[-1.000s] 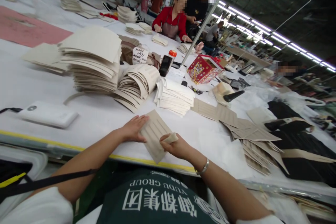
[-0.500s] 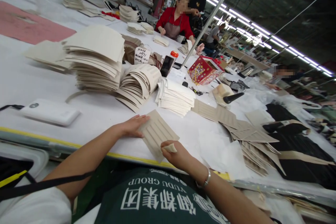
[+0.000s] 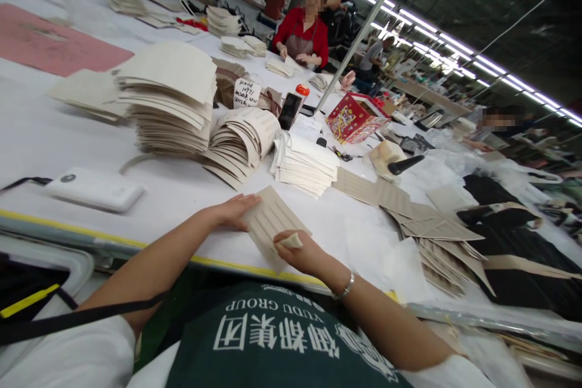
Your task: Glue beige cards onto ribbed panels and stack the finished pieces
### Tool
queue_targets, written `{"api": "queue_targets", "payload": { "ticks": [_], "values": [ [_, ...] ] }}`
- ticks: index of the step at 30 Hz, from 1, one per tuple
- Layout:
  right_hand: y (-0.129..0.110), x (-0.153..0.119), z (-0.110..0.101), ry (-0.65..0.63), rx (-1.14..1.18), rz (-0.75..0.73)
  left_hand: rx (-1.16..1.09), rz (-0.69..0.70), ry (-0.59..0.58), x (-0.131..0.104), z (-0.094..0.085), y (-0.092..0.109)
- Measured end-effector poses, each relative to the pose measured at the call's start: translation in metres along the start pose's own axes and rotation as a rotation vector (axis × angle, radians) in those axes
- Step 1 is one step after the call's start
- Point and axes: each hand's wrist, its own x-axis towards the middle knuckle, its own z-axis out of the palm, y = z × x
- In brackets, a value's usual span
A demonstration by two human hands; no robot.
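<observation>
A beige panel with raised parallel strips [image 3: 271,218] lies at the table's front edge. My left hand [image 3: 236,211] rests on its upper left corner, fingers extended and apart. Over the panel's lower right part, my right hand [image 3: 300,253] is closed round a small cream-coloured piece [image 3: 291,241], pressing near the panel's surface. Just beyond the panel stand a stack of white sheets [image 3: 304,163] and a fanned stack of beige panels [image 3: 248,139]. More ribbed beige panels [image 3: 425,221] are spread to the right.
On the left are a tall beige stack [image 3: 168,97] and a white power bank [image 3: 95,189]. A phone [image 3: 290,110], a red box [image 3: 357,118] and a slanting metal pole [image 3: 364,33] stand farther back. Black pieces [image 3: 522,254] lie right. A person in red [image 3: 318,30] sits across the table.
My right hand has moved slightly up and left over the panel, still holding the cream-coloured piece. My left hand stays at the panel's corner. The person across has brought their hands closer together.
</observation>
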Motion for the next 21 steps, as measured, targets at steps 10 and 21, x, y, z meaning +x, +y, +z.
{"api": "queue_targets", "payload": {
  "ticks": [10,21],
  "values": [
    [-0.021,0.05,0.019,0.16,-0.019,-0.032,-0.02,0.023,0.042,0.005,0.002,-0.004],
    [0.014,-0.06,0.018,0.089,0.172,0.175,0.051,-0.004,0.003,0.0,-0.01,0.004]
  ]
}}
